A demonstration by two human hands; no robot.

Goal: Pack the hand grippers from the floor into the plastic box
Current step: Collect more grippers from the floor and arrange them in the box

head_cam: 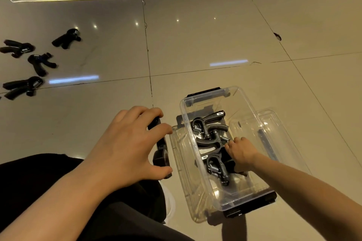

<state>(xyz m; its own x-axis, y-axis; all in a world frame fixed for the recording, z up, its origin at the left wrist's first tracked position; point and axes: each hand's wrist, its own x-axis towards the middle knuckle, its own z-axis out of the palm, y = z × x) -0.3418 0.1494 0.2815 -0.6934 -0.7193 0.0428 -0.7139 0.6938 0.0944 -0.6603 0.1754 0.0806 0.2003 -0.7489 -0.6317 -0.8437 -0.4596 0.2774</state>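
My left hand (127,143) clamps a black plastic hand gripper (161,149), long axis twelve to six. At three o'clock, my right hand (242,152) reaches into the clear plastic box (252,111), fingers curled on black grippers (209,129) inside. Four more (39,62) lie at ten o'clock.

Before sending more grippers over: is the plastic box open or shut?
Open. The plastic box has no lid on top; a clear lid lies under it, and the right hand reaches inside among the hand grippers.
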